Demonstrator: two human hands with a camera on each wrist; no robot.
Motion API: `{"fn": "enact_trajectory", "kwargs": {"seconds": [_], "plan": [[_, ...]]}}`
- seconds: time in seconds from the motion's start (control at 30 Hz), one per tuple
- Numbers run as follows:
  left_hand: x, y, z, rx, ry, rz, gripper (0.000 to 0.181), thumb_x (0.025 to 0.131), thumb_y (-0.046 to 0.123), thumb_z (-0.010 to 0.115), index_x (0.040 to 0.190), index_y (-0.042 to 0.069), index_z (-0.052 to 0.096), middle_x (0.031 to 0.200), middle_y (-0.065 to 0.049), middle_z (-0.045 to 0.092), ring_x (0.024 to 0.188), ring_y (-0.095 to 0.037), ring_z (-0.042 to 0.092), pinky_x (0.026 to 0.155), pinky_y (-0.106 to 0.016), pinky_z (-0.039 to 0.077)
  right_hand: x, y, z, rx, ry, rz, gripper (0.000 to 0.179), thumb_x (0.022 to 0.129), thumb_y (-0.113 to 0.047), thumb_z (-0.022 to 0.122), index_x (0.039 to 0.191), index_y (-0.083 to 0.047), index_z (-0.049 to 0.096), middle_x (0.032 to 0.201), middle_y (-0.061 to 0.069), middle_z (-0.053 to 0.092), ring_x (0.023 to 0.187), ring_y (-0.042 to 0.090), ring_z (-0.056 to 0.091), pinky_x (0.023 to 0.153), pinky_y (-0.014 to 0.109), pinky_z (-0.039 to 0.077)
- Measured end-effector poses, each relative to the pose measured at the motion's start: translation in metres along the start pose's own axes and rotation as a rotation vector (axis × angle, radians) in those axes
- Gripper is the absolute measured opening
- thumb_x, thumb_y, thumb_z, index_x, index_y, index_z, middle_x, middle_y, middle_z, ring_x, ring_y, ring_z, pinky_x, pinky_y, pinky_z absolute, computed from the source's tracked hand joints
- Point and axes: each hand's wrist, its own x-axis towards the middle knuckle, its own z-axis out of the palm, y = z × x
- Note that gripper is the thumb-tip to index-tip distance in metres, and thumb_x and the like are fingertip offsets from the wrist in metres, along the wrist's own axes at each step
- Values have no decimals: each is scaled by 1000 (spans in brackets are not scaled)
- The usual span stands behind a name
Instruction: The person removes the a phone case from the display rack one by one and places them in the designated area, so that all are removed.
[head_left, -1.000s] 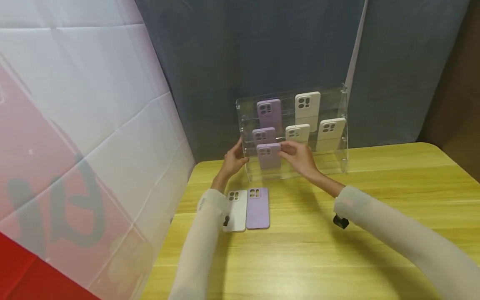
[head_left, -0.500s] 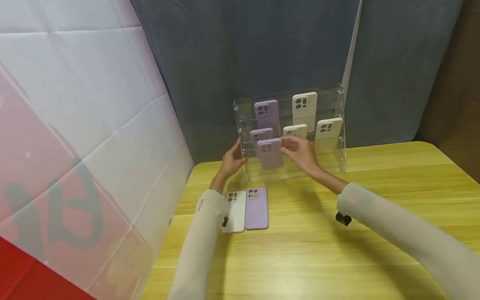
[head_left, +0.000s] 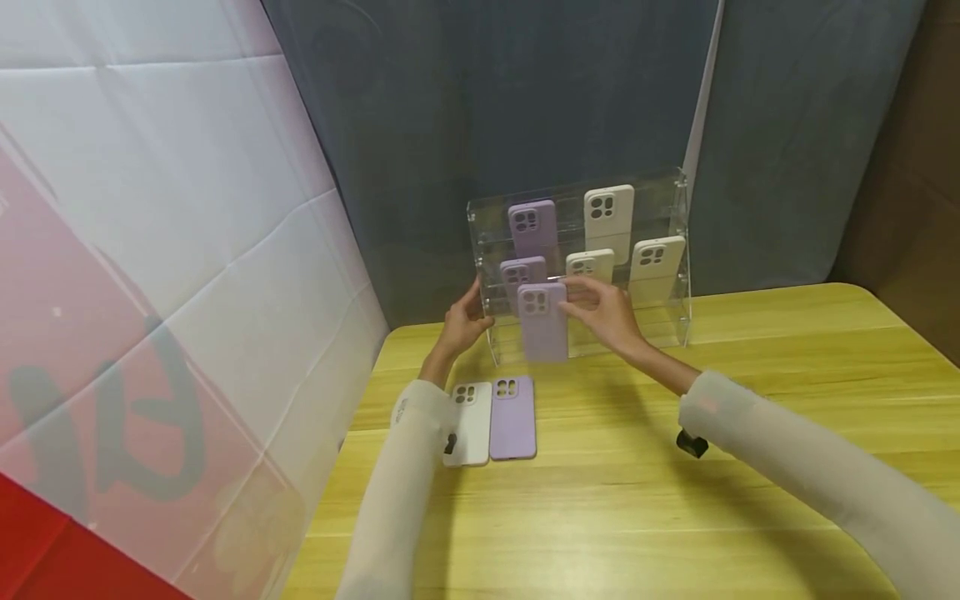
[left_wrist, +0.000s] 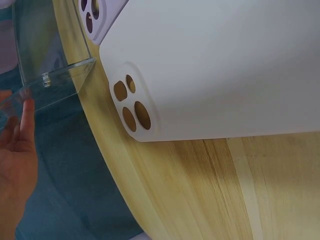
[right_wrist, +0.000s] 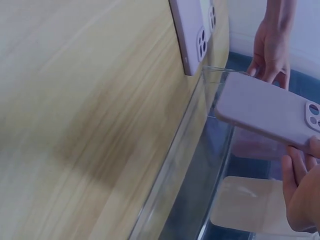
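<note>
A clear acrylic tiered stand [head_left: 678, 275] stands at the back of the table with purple and white phone cases propped on its steps. My right hand [head_left: 573, 302] pinches a purple case [head_left: 542, 323] by its right edge and holds it upright in front of the lowest step. The right wrist view shows the same purple case [right_wrist: 262, 112] held over the stand's front, my fingers [right_wrist: 300, 185] on its camera end. My left hand [head_left: 480, 308] rests against the stand's left wall, with its straight fingers [left_wrist: 20, 135] beside the acrylic corner [left_wrist: 55, 75].
A white case [head_left: 471, 421] and a purple case [head_left: 513, 417] lie side by side on the wooden table [head_left: 675, 500], close to my left forearm. A white and red sheet [head_left: 150, 250] hangs along the left, and a grey curtain [head_left: 487, 100] hangs behind the stand.
My right hand has brought the purple case a little to the right and downward, out in front of the stand's lowest step. The left hand has stayed on the stand's side.
</note>
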Motion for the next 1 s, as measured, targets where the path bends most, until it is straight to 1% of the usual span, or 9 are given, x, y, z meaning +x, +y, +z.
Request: {"fn": "enact_trajectory", "kwargs": {"seconds": [0.2, 0.37, 0.53, 0.6, 0.77, 0.87, 1.0], "plan": [[1, -1, 2, -28, -1, 21, 91, 92, -14, 66, 165, 20, 25, 153, -26, 49, 133, -44, 57, 104, -47, 56, -9, 8, 0, -12, -32, 21, 44, 89, -8, 82, 131, -6, 70, 122, 19, 73, 99, 36, 76, 80, 40, 66], [1, -1, 2, -34, 0, 18, 91, 92, -14, 66, 165, 22, 25, 153, -25, 49, 132, -42, 58, 103, -45, 57, -17, 17, 1, 3, -61, 54, 43, 89, -7, 82, 131, -5, 71, 117, 21, 74, 99, 36, 76, 75, 35, 66], [0, -2, 0, -39, 2, 10, 92, 92, -14, 67, 165, 24, 26, 153, -24, 50, 132, -40, 59, 102, -43, 58, -25, 23, 4, 43, -90, 106, 44, 89, -4, 81, 132, -3, 70, 116, 24, 74, 101, 38, 75, 72, 30, 66], [1, -3, 0, -38, 2, 6, 92, 93, -13, 67, 165, 25, 25, 154, -24, 49, 132, -40, 59, 103, -43, 57, -28, 26, 4, 59, -100, 115, 44, 89, -2, 80, 132, -1, 69, 116, 26, 73, 99, 39, 75, 72, 35, 66], [0, -3, 0, -39, 2, 7, 91, 92, -14, 66, 165, 25, 26, 154, -24, 49, 133, -40, 58, 104, -44, 56, -34, 33, 5, 92, -128, 122, 46, 89, 2, 78, 133, 5, 65, 117, 30, 71, 99, 43, 75, 72, 40, 67], [0, -2, 0, -44, 6, 8, 92, 91, -15, 66, 165, 24, 27, 153, -24, 49, 134, -39, 57, 105, -43, 56, -36, 36, 6, 91, -129, 130, 47, 89, 3, 78, 134, 5, 65, 117, 30, 71, 100, 43, 74, 71, 36, 67], [0, 0, 0, -44, 10, 11, 93, 91, -16, 66, 165, 23, 27, 153, -24, 50, 134, -39, 58, 106, -43, 55, -39, 37, 7, 96, -124, 156, 48, 88, 3, 79, 134, 4, 65, 116, 30, 71, 97, 41, 75, 72, 37, 67]]}}
